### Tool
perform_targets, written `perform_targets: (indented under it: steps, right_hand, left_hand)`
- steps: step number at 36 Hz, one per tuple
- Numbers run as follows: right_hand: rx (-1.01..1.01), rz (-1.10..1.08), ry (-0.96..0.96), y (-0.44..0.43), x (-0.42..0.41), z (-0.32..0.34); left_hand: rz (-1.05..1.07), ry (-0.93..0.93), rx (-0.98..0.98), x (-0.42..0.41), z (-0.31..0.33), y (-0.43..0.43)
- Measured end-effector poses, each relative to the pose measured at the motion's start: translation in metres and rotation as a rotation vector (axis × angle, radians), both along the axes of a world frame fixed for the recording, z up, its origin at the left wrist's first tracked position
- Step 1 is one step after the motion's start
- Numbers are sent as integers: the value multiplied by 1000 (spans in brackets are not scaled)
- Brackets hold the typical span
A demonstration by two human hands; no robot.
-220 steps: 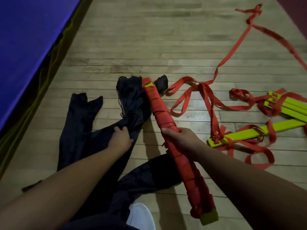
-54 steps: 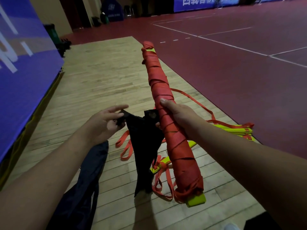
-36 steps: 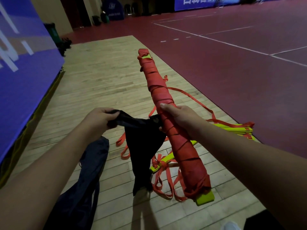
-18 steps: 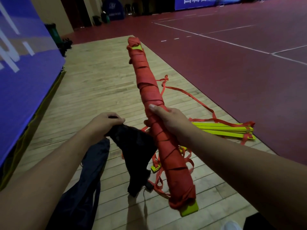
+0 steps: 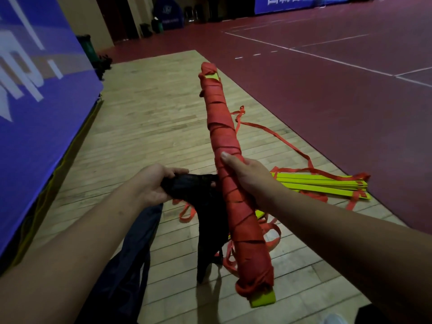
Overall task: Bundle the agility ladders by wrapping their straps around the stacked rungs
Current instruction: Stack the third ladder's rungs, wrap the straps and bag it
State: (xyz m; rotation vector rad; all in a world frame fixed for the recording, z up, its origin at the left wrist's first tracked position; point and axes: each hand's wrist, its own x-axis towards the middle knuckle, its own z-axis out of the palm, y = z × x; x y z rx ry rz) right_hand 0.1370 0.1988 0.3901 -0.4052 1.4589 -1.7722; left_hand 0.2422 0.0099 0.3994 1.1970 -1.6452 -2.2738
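Right hand [image 5: 247,176] grips wrapped bundle [image 5: 230,174] (rungs mostly hidden)

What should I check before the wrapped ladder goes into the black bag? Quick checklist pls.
1. Right hand grips wrapped ladder mid-length: ok.
2. Straps wound along the whole stack, only yellow tips bare: ok.
3. Strap end tucked or tied off: cannot tell.
4. Left hand holds black bag by its top edge: ok.
5. Bag mouth open wide enough: not ok, bunched.
6. Second ladder bundled: not ok, straps loose on floor.
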Motion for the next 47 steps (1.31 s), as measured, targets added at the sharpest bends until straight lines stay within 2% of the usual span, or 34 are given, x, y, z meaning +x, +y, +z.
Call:
perform_targets:
  steps: [3,7,9,13,17,20,27,31,34,39,43,45,47]
  right_hand:
    - [45,19,90,4,-3,1]
    - [82,75,166,7,-5,3]
    - [96,107,189,8,-5,5]
    - [134,121,240,9,-4,5]
    - [126,134,278,7,-1,4]
    - [112,182,283,6,2,3]
    - [229,404,292,11,12,-7]
    - [368,535,362,15,14,-14]
    - [418,609,356,18,16,-17]
    - [453,607,311,20,17,-15]
    - [517,603,323,21,16,-14]
    - [556,610,374,21,16,-14]
    - [592,620,430,19,17,-14]
  left_hand:
    - [-134,-82,-115,2,-1,-3]
    - [-519,-161,-511,6,-1,-7]
    - [-571,-109,-522,9,-2,-8]
    - [-419,4,-365,11,-4,-20]
    - [-164,-74,-317,11,-8,-25]
    - [5,-109,-173,12,-7,-34]
    - [357,104,47,17,-8,-76]
    - [563,246,64,23,-16,-102]
    - [600,229,-21,30,-26,-118]
    - [620,189,-142,37,-41,-141]
    - [575,65,-330,35,-42,-133]
    - [509,-19,-507,31,-36,-117]
    - [349,-125,-792,28,-29,-103]
